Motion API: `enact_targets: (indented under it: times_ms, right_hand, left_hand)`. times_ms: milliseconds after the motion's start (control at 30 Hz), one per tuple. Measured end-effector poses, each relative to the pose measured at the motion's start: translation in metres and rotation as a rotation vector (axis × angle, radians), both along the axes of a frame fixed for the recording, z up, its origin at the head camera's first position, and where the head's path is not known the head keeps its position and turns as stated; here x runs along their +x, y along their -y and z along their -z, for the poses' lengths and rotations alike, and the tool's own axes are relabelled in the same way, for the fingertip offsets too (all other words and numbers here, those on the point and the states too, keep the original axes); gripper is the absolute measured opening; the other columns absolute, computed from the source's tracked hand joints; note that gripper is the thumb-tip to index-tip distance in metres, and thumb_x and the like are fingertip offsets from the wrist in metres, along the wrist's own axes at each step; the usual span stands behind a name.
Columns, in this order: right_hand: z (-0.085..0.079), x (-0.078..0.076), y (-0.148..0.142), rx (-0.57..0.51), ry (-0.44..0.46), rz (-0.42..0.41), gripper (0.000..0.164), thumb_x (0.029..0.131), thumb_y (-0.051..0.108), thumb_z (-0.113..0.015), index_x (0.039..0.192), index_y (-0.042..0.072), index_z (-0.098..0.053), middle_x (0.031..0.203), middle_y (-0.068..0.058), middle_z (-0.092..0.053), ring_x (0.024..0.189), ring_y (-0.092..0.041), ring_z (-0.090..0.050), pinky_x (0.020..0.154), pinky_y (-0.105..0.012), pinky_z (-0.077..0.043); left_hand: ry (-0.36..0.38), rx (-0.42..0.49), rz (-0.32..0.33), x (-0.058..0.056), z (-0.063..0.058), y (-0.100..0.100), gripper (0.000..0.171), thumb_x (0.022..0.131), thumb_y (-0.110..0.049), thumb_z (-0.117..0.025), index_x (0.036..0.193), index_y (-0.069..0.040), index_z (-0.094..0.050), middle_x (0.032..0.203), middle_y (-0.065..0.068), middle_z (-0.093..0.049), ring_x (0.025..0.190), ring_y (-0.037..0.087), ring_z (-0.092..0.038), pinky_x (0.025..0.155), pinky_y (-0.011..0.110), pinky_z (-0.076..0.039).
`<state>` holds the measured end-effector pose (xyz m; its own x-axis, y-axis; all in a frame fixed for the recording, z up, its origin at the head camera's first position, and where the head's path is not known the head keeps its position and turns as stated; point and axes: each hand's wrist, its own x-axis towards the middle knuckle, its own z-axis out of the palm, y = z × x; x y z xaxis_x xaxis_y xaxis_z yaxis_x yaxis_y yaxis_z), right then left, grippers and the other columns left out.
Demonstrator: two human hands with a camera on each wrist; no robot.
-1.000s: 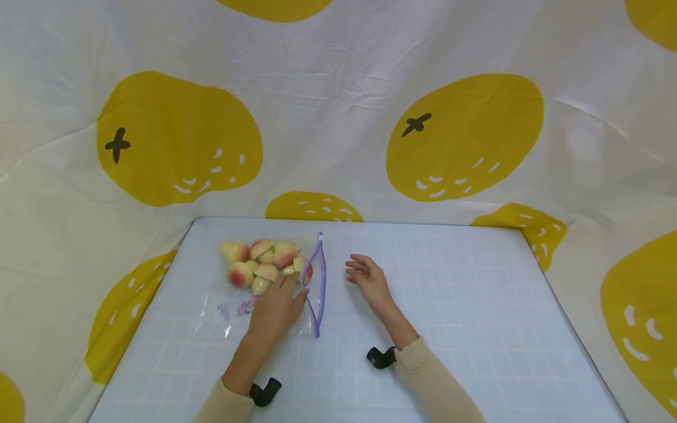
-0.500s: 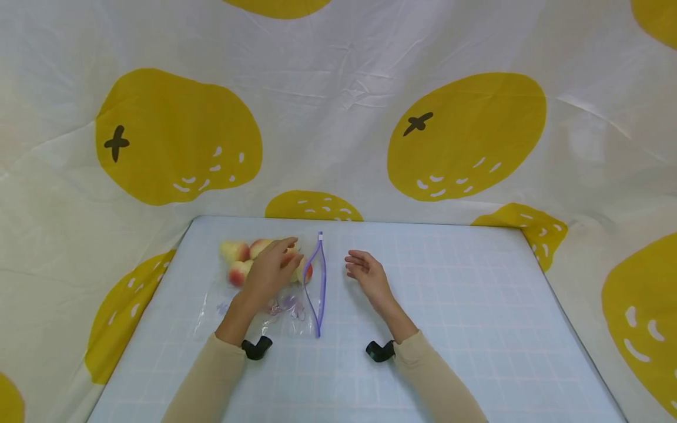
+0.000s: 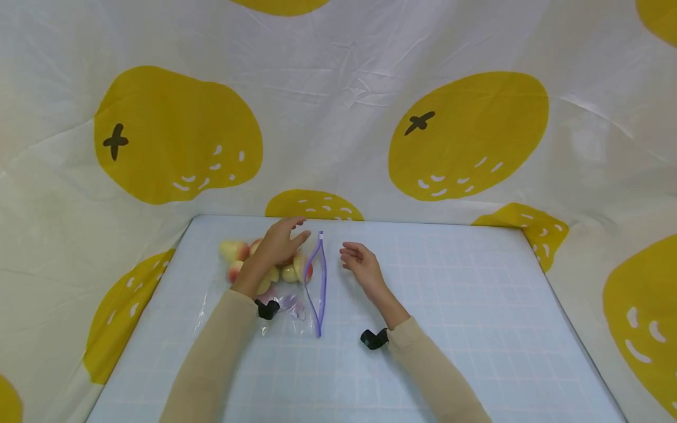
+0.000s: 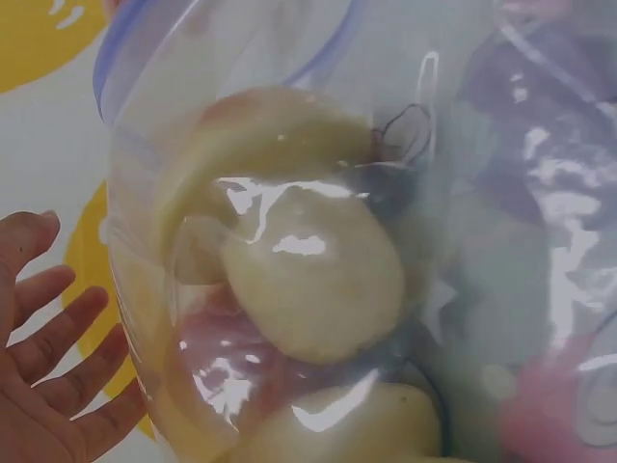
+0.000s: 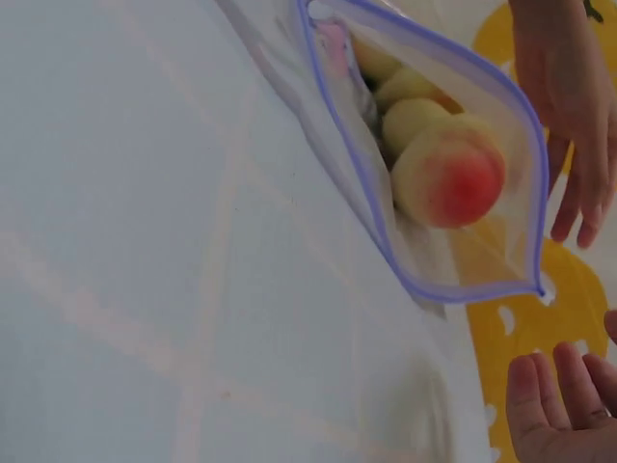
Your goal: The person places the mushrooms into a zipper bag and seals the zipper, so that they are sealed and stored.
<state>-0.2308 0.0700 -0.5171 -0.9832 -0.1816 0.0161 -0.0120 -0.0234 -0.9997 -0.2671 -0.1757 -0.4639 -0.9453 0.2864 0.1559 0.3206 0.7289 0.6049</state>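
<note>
A clear zip bag (image 3: 285,326) with a purple zip edge (image 3: 324,282) lies on the left of the table, its mouth gaping to the right. Inside are several yellow-and-red, peach-like fruits (image 3: 233,249); in the right wrist view, one such fruit (image 5: 448,174) shows through the mouth. My left hand (image 3: 279,242) is over the bag's far side, fingers extended and holding nothing; the left wrist view has this hand (image 4: 58,376) beside the plastic. To the right of the zip, my right hand (image 3: 365,270) hovers with loosely bent fingers and nothing in them.
The pale blue checked table (image 3: 449,329) reaches to a white curtain (image 3: 328,141) printed with yellow fruit shapes. Black wrist cameras (image 3: 374,339) stick out from both forearms.
My left hand has moved away from me, from the bag's near part across the fruits to its far side. My right hand has shifted slightly forward and left. The bag stays put.
</note>
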Motion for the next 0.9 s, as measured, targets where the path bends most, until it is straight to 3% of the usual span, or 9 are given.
enact_targets:
  times_ms: [200,367,567,733,900]
  right_hand:
    - [0.003,-0.014,0.011,0.012,0.005,0.035,0.037,0.099,0.005,-0.062,0.132,-0.011,-0.055,0.121,-0.026,-0.064,0.113,-0.041,-0.061,0.087,-0.036,-0.056]
    - [0.005,-0.025,0.022,-0.005,0.031,0.048,0.036,0.100,0.007,-0.059,0.131,-0.012,-0.055,0.120,-0.030,-0.064,0.110,-0.043,-0.062,0.086,-0.039,-0.056]
    - [0.009,-0.034,0.032,0.001,0.061,0.070,0.035,0.099,0.005,-0.057,0.130,-0.011,-0.057,0.120,-0.031,-0.063,0.106,-0.041,-0.064,0.085,-0.040,-0.057]
    - [0.012,-0.038,0.035,0.013,0.082,0.080,0.035,0.099,0.006,-0.058,0.130,-0.010,-0.058,0.119,-0.030,-0.064,0.104,-0.039,-0.064,0.083,-0.036,-0.057]
    - [0.006,-0.038,0.036,0.006,0.093,0.072,0.035,0.099,0.008,-0.060,0.128,-0.011,-0.058,0.119,-0.031,-0.064,0.106,-0.042,-0.063,0.082,-0.034,-0.057]
  left_hand:
    - [0.092,-0.066,0.078,-0.021,-0.001,-0.006,0.045,0.102,-0.030,-0.059,0.138,-0.003,-0.058,0.135,0.016,-0.059,0.126,0.036,-0.052,0.109,0.051,-0.037]
    - [0.114,-0.037,0.163,-0.034,0.003,-0.007,0.040,0.103,-0.023,-0.059,0.136,-0.001,-0.060,0.130,0.018,-0.063,0.117,0.039,-0.059,0.100,0.051,-0.046]
    - [0.113,0.017,0.245,-0.043,0.009,-0.004,0.036,0.102,-0.016,-0.059,0.132,0.003,-0.062,0.131,0.018,-0.064,0.113,0.039,-0.062,0.098,0.050,-0.048]
    - [0.150,0.036,0.273,-0.046,0.012,-0.003,0.033,0.102,-0.015,-0.059,0.128,0.005,-0.064,0.126,0.018,-0.066,0.114,0.037,-0.062,0.099,0.048,-0.048]
    - [0.173,0.030,0.253,-0.048,0.017,-0.004,0.031,0.102,-0.019,-0.060,0.123,0.002,-0.068,0.121,0.014,-0.069,0.112,0.035,-0.063,0.098,0.047,-0.048]
